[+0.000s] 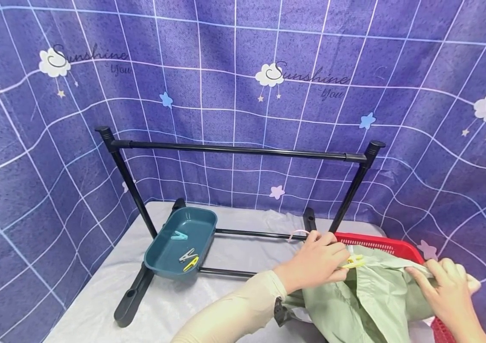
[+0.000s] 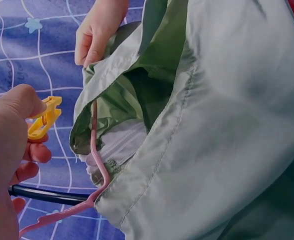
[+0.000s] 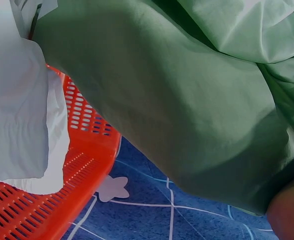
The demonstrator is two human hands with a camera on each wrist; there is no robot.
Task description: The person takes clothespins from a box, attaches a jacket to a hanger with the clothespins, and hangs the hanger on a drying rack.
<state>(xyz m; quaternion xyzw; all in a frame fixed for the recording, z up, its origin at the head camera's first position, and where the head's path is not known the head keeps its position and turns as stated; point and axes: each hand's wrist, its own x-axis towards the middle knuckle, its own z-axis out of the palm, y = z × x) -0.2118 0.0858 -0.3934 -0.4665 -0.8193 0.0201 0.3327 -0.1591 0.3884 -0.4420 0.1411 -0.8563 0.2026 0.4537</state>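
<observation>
My left hand (image 1: 318, 261) pinches a yellow clothespin (image 2: 46, 117) between thumb and fingers, close to the edge of a light green garment (image 1: 382, 297). A pink hanger (image 2: 98, 167) runs into the garment's opening in the left wrist view; its other end passes below the left fingers. On the garment's far side, my right hand (image 1: 453, 288) grips the fabric edge between thumb and fingers. The cloth hangs in folds below both hands, and a whitish strip shows inside the opening. Only a small part of the right hand appears in the right wrist view.
A black rack (image 1: 243, 150) with a top bar stands at the back. Left of its middle sits a teal basin (image 1: 170, 216) holding blue, grey and yellow clothespins. Behind the garment is a red perforated basket (image 1: 406, 250), with white cloth (image 3: 22, 115) over it in the right wrist view.
</observation>
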